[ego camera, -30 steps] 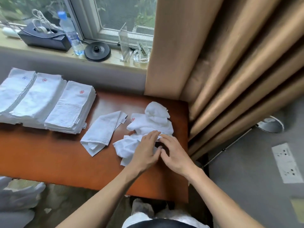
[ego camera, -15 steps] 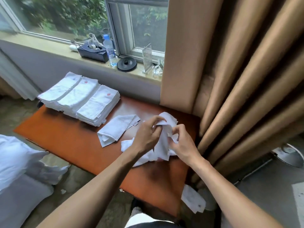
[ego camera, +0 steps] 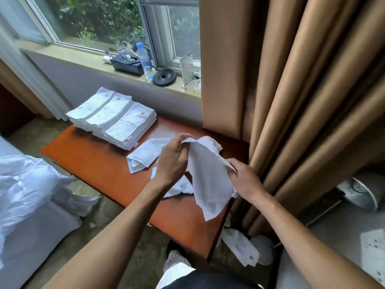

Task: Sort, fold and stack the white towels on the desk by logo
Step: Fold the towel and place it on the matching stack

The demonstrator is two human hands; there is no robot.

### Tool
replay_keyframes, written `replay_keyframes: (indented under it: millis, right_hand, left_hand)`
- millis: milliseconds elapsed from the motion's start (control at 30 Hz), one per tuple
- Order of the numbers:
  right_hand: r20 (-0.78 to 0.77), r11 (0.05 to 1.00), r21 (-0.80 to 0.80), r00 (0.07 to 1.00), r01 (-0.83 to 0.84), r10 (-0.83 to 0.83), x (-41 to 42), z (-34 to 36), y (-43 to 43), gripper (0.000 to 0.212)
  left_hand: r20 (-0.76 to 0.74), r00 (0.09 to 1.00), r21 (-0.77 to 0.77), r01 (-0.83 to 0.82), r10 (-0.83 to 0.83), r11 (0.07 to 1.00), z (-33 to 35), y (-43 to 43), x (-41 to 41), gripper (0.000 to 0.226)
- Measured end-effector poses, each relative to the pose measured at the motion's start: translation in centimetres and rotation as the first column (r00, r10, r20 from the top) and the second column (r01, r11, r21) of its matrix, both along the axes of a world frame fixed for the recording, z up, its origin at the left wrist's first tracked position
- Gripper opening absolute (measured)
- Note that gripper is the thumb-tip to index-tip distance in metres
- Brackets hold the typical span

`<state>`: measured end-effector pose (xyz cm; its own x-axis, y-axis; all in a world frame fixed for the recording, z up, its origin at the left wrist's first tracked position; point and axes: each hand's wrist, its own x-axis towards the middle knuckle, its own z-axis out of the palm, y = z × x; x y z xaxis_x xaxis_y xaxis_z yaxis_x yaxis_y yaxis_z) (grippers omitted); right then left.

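Observation:
Both hands hold one white towel (ego camera: 208, 178) up above the orange-brown desk (ego camera: 100, 163). My left hand (ego camera: 174, 159) pinches its top edge, and my right hand (ego camera: 244, 180) grips its right edge; the cloth hangs loose between them with no logo showing. Beneath it lies a crumpled white towel (ego camera: 179, 187). A half-folded towel (ego camera: 145, 154) rests flat just left of my left hand. Three stacks of folded towels (ego camera: 113, 117) sit side by side at the desk's far left; the two on the right show red logos, the leftmost a dark mark.
Tan curtains (ego camera: 291, 101) hang close against the desk's right edge. The windowsill holds a black box (ego camera: 126, 63), a water bottle (ego camera: 143, 59) and a black disc (ego camera: 164, 77). A towel with a dark logo (ego camera: 241, 247) lies on the floor by the desk's corner. White bedding (ego camera: 27, 195) lies left.
My hands have lifted one towel off the loose pile and spread it apart in the air. The head camera has pulled back and up, showing more of the room.

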<state>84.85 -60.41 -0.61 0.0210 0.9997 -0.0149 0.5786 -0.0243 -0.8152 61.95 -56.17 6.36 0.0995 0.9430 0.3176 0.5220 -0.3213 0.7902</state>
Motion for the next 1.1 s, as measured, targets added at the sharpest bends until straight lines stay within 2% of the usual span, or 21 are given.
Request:
replay_keyframes:
  millis: [100, 200, 233, 300, 367, 467, 533, 600, 767, 833, 967, 1033, 1100]
  right_hand:
    - [0.102, 0.998, -0.065, 0.994, -0.016, 0.023, 2.1, -0.7, -0.9, 0.020]
    - [0.425, 1.000, -0.005, 0.905, -0.025, 0.025, 3.3, -1.3, -1.7, 0.019]
    - [0.478, 0.999, 0.034, 0.878, -0.032, 0.012, 3.5, -1.3, -1.9, 0.021]
    - [0.486, 0.999, 0.039, 0.874, -0.037, 0.014, 3.6, -1.2, -2.2, 0.028]
    - [0.431, 1.000, -0.019, 0.902, -0.011, 0.018, 3.4, -1.1, -2.2, 0.038]
    - [0.183, 0.993, -0.092, 0.982, 0.071, -0.053, 2.1, -0.6, -1.9, 0.051]
    - [0.058, 0.985, -0.145, 0.994, 0.098, -0.090, 0.9, -0.2, -1.6, 0.054]
    - [0.000, 0.978, -0.187, 0.996, 0.089, -0.090, -0.2, 0.0, -1.4, 0.052]
    - [-0.067, 0.960, -0.240, 0.984, 0.143, -0.163, -2.2, 0.1, -1.9, 0.057]
    - [-0.158, 0.959, -0.258, 0.974, 0.118, -0.163, -2.8, 0.0, -2.3, 0.043]
    - [-0.348, 0.956, -0.275, 0.917, 0.097, -0.193, -3.1, 0.1, -3.4, 0.015]
    - [-0.409, 0.956, -0.273, 0.887, 0.103, -0.213, -3.1, -0.2, -4.0, 0.015]
    - [-0.468, 0.958, -0.257, 0.851, 0.127, -0.238, -3.1, -0.6, -4.4, 0.029]
  left_hand:
    - [-0.030, 0.997, -0.031, -0.073, 0.072, 0.997, -0.8, -0.5, 0.0, 0.032]
    - [-0.001, 0.988, -0.008, -0.154, 0.154, 0.988, -1.4, -1.1, 0.2, 0.024]
    - [0.010, 0.985, 0.005, -0.171, 0.171, 0.985, -1.5, -1.2, 0.2, 0.021]
    - [0.009, 0.979, -0.001, -0.204, 0.204, 0.979, -1.7, -1.6, 0.1, 0.012]
    - [-0.013, 0.972, -0.063, -0.235, 0.235, 0.970, -2.1, -1.9, -0.2, 0.008]
    - [-0.060, 0.967, -0.170, -0.253, 0.246, 0.952, -3.1, -2.4, -0.4, 0.032]
    - [-0.097, 0.969, -0.208, -0.244, 0.228, 0.947, -3.7, -2.9, 0.0, 0.037]
    - [-0.073, 0.982, -0.253, -0.185, 0.172, 0.950, -4.4, -3.3, 0.6, 0.036]
    - [0.010, 1.000, -0.362, -0.002, 0.006, 0.932, -5.6, -4.7, 2.6, 0.021]
    - [0.068, 0.995, -0.409, 0.092, -0.070, 0.908, -5.8, -5.2, 3.2, 0.011]
    - [0.081, 0.985, -0.407, 0.170, -0.150, 0.898, -6.0, -5.6, 4.1, 0.024]
    - [0.091, 0.986, -0.392, 0.162, -0.137, 0.906, -6.0, -5.9, 4.5, 0.026]
    - [0.110, 0.986, -0.377, 0.161, -0.128, 0.912, -6.1, -6.2, 4.8, 0.025]
